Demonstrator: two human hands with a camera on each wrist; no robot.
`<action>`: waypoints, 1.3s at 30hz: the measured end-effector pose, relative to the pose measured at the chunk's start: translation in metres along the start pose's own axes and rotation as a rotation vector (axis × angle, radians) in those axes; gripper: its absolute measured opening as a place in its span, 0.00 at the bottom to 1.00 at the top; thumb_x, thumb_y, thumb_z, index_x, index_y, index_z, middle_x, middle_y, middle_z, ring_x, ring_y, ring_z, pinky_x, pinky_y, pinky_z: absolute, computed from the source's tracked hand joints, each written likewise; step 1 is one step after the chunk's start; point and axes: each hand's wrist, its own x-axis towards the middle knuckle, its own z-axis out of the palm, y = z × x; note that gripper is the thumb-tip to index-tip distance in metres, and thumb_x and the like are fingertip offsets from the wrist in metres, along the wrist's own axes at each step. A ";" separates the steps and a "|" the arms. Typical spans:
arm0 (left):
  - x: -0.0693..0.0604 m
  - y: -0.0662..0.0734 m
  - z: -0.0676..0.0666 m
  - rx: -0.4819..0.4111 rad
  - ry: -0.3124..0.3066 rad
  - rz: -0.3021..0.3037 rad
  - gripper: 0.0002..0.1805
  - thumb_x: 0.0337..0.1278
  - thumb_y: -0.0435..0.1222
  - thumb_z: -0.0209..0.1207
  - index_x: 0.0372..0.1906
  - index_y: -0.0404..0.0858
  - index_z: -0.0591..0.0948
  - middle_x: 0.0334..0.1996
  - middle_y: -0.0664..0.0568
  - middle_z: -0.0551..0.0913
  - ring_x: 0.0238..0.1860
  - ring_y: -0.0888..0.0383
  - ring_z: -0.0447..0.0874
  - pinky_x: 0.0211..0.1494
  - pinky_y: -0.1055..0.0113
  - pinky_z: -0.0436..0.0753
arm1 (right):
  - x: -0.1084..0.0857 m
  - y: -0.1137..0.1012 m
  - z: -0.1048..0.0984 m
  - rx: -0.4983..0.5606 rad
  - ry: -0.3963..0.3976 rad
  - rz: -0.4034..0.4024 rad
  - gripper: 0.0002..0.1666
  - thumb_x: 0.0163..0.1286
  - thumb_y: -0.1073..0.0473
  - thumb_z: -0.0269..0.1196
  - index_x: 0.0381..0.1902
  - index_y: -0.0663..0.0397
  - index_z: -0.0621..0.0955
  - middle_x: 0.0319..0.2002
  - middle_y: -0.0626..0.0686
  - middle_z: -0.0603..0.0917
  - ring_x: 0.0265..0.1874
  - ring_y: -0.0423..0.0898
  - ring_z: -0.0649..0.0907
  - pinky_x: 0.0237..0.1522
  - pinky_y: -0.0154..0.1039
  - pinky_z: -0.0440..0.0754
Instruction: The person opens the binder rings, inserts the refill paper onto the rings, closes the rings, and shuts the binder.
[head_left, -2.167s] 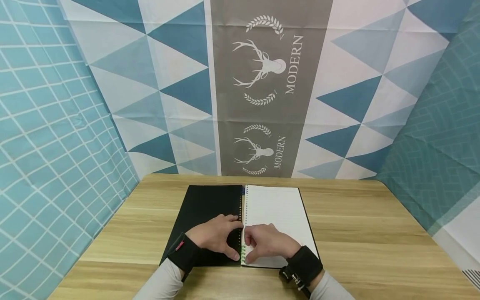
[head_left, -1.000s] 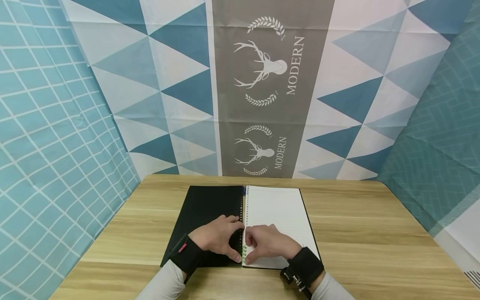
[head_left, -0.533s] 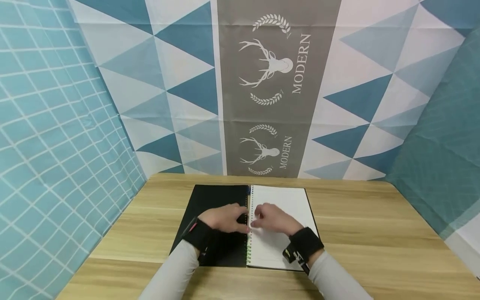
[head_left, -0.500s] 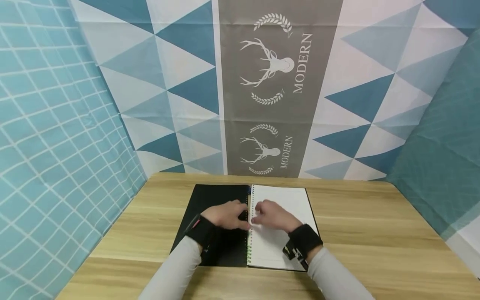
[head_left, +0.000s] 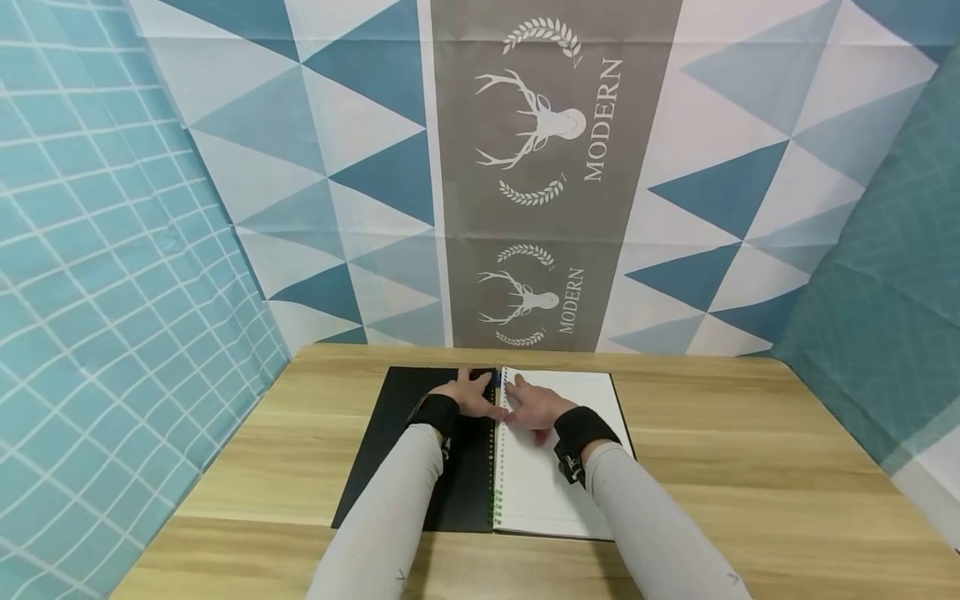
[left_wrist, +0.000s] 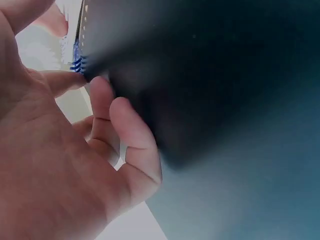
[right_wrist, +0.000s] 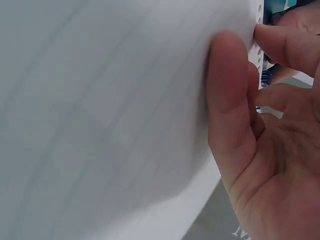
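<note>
A loose-leaf notebook lies spread on the table, its black cover (head_left: 390,442) on the left and a white lined page stack (head_left: 577,483) on the right. Green binding rings (head_left: 497,507) join the two halves near the bottom of the punched edge. Blue binding rings (left_wrist: 77,62) sit at the far end. My left hand (head_left: 472,396) rests on the black cover, its index fingertip beside the blue rings. Across the seam, my right hand (head_left: 538,407) lies over the page, with thumb and fingers near the punched edge. Both hands' fingers are loosely bent; neither visibly pinches anything.
The notebook lies on a wooden table (head_left: 712,467). Behind it rises a patterned cloth (head_left: 525,208) with deer prints and triangles. Tiled-pattern cloth (head_left: 90,292) flanks the left side, and a teal cloth (head_left: 885,317) the right.
Both hands have moved away from me along the seam, from the green rings at the near end up to the blue rings at the far end. The notebook stays spread flat.
</note>
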 end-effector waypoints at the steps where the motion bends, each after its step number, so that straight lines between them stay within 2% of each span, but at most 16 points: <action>1: -0.001 0.001 -0.001 0.006 0.004 -0.002 0.49 0.63 0.63 0.59 0.83 0.50 0.53 0.82 0.39 0.42 0.77 0.32 0.58 0.74 0.37 0.66 | -0.001 -0.001 -0.001 0.007 -0.002 0.009 0.44 0.75 0.54 0.61 0.82 0.46 0.55 0.84 0.56 0.44 0.14 0.45 0.79 0.17 0.36 0.81; 3: -0.005 0.003 -0.002 0.008 0.018 -0.004 0.49 0.62 0.62 0.60 0.82 0.51 0.54 0.83 0.40 0.42 0.78 0.31 0.56 0.73 0.36 0.66 | -0.004 -0.004 -0.003 0.013 -0.011 0.015 0.45 0.75 0.56 0.62 0.83 0.46 0.54 0.84 0.56 0.44 0.14 0.46 0.79 0.17 0.37 0.81; 7: -0.009 0.004 0.002 0.011 0.037 -0.004 0.48 0.63 0.60 0.61 0.82 0.52 0.55 0.83 0.41 0.44 0.78 0.30 0.55 0.71 0.34 0.67 | -0.007 -0.007 -0.004 -0.069 -0.030 0.027 0.48 0.73 0.55 0.63 0.83 0.46 0.52 0.84 0.54 0.45 0.16 0.48 0.80 0.16 0.38 0.80; 10: -0.010 0.006 0.005 0.017 0.030 0.005 0.47 0.64 0.60 0.61 0.82 0.54 0.54 0.83 0.42 0.44 0.78 0.30 0.55 0.71 0.35 0.67 | -0.008 -0.005 -0.004 -0.128 -0.031 0.040 0.48 0.73 0.52 0.64 0.83 0.45 0.53 0.84 0.53 0.47 0.21 0.50 0.82 0.15 0.39 0.80; 15: -0.009 0.007 0.008 0.053 0.029 -0.012 0.45 0.67 0.60 0.57 0.82 0.56 0.53 0.83 0.43 0.43 0.79 0.33 0.55 0.72 0.35 0.67 | -0.005 0.001 0.000 -0.103 -0.018 0.037 0.48 0.73 0.48 0.63 0.83 0.40 0.52 0.84 0.55 0.42 0.22 0.51 0.84 0.16 0.39 0.81; 21: -0.006 0.008 0.013 0.082 0.026 0.006 0.39 0.75 0.58 0.47 0.83 0.55 0.49 0.83 0.41 0.42 0.81 0.34 0.49 0.71 0.35 0.68 | -0.008 0.003 -0.002 -0.086 -0.019 0.041 0.48 0.74 0.46 0.63 0.83 0.37 0.52 0.84 0.57 0.40 0.25 0.51 0.86 0.18 0.38 0.82; 24: -0.007 0.009 0.015 0.099 0.035 0.007 0.39 0.75 0.59 0.47 0.83 0.55 0.49 0.84 0.42 0.42 0.81 0.35 0.49 0.71 0.36 0.69 | -0.010 0.003 -0.004 -0.088 -0.026 0.045 0.48 0.74 0.46 0.63 0.83 0.36 0.51 0.84 0.56 0.39 0.27 0.50 0.85 0.19 0.38 0.82; 31: -0.008 0.011 0.018 0.125 0.073 0.013 0.38 0.77 0.59 0.45 0.83 0.53 0.50 0.83 0.40 0.44 0.81 0.36 0.50 0.70 0.38 0.71 | -0.011 0.002 -0.006 -0.065 -0.023 0.060 0.48 0.73 0.44 0.63 0.83 0.32 0.51 0.84 0.54 0.39 0.22 0.50 0.83 0.20 0.39 0.82; 39: -0.011 0.013 0.023 0.121 0.106 0.012 0.37 0.77 0.56 0.46 0.83 0.53 0.52 0.83 0.39 0.47 0.79 0.36 0.53 0.68 0.42 0.74 | -0.012 0.003 -0.003 -0.066 -0.025 0.046 0.46 0.74 0.43 0.61 0.82 0.29 0.52 0.84 0.54 0.39 0.24 0.50 0.84 0.20 0.39 0.82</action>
